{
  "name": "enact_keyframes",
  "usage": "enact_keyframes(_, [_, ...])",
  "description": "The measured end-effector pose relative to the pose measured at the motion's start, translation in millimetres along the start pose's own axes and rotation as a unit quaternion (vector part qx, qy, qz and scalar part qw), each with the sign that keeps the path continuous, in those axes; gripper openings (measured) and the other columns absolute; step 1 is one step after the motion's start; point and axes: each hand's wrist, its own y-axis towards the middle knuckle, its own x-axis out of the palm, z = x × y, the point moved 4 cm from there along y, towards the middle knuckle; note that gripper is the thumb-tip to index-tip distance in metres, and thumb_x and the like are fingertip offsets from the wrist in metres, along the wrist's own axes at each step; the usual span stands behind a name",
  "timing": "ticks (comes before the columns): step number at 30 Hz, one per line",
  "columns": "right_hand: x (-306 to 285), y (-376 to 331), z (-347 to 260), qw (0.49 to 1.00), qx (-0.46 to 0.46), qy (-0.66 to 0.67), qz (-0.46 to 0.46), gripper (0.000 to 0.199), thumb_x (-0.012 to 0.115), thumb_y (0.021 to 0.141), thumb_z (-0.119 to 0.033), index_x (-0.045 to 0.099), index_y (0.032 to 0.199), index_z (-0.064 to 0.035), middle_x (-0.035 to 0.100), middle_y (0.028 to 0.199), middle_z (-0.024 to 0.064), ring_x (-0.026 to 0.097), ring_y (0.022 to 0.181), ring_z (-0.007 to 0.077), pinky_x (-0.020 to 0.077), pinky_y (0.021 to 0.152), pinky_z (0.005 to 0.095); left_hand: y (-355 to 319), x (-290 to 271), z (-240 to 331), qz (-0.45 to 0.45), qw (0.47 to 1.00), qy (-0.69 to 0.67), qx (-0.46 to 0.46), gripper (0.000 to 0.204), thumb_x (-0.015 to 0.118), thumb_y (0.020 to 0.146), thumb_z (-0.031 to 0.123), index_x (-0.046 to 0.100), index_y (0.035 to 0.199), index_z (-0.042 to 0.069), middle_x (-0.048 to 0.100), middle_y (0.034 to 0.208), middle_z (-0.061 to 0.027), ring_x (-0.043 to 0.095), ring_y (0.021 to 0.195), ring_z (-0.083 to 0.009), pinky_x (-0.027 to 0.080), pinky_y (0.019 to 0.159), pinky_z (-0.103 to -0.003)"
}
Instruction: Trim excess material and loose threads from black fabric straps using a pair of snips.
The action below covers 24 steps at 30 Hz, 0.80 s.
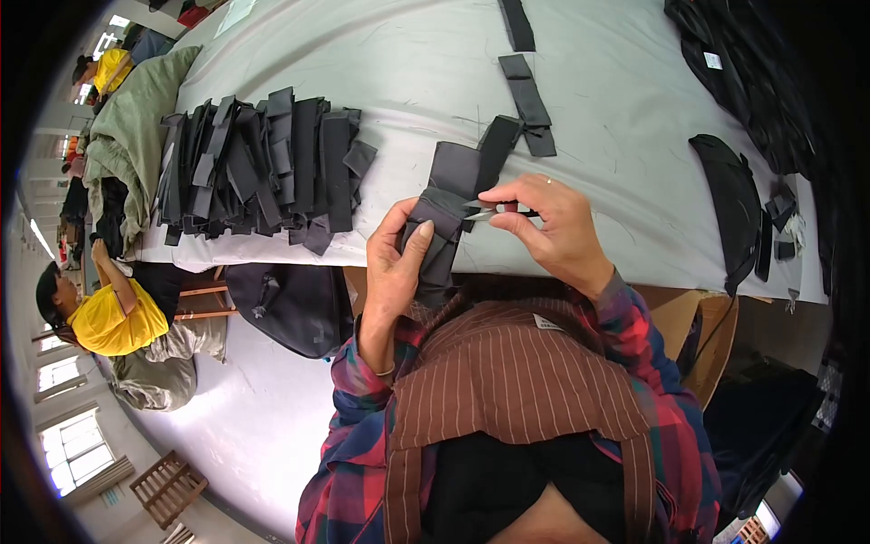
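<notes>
A folded dark grey fabric strip (439, 214) is pinched in my left hand (391, 263), thumb on top, near the table's front edge. My right hand (564, 227) is closed around small thread snips (485, 212). Their pale metal blades point left and meet the edge of the strip. Most of the snips' handle is hidden by my fingers. Just beyond, another black strip (498, 145) leads away from the held one; whether they are joined I cannot tell. Farther off lie more dark strips (526, 95) in a line.
A big pile of dark strips (263, 172) covers the table (408, 54) at left. Black fabric goods (734, 208) lie along the right side. A cardboard box (716, 340) stands below the edge. At far left, a person in a yellow shirt (118, 317) works by green cloth (136, 118).
</notes>
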Motion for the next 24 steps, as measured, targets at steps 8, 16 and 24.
enact_keyframes(8, [3.0, -1.3, 1.0, 0.998, -0.040, -0.029, -0.040, 0.016, 0.072, 0.073, -0.008, 0.069, 0.089, -0.0089, 0.065, 0.076, 0.0036, 0.057, 0.067, 0.0199, 0.0419, 0.062, 0.0300, -2.4, 0.2, 2.1, -0.046, 0.997, 0.019, -0.056, 0.021, 0.056, 0.092, 0.006, 0.056, 0.112, -0.001, 0.060, 0.096, 0.0002, 0.052, 0.086, -0.0051, 0.043, 0.078, -0.020])
enact_keyframes(16, [-4.9, -1.4, -1.8, 0.993, -0.085, -0.083, -0.024, 0.014, 0.073, 0.072, -0.009, 0.069, 0.085, -0.0107, 0.064, 0.072, 0.0020, 0.054, 0.064, 0.0200, 0.0383, 0.060, 0.0303, -4.0, -1.8, 1.5, -0.043, 0.995, -0.036, -0.085, 0.022, 0.057, 0.092, 0.007, 0.056, 0.113, 0.000, 0.060, 0.097, -0.0001, 0.053, 0.087, -0.0055, 0.044, 0.079, -0.020])
enact_keyframes(24, [-0.3, -2.6, -14.7, 0.980, -0.129, -0.148, 0.020, 0.024, 0.075, 0.069, -0.013, 0.068, 0.092, -0.0150, 0.059, 0.070, -0.0005, 0.050, 0.062, 0.0196, 0.0356, 0.058, 0.0316, -1.1, -3.4, 3.7, -0.020, 0.990, -0.119, -0.076, 0.019, 0.056, 0.092, 0.008, 0.055, 0.109, -0.001, 0.062, 0.098, -0.0038, 0.057, 0.084, -0.0064, 0.049, 0.075, -0.021])
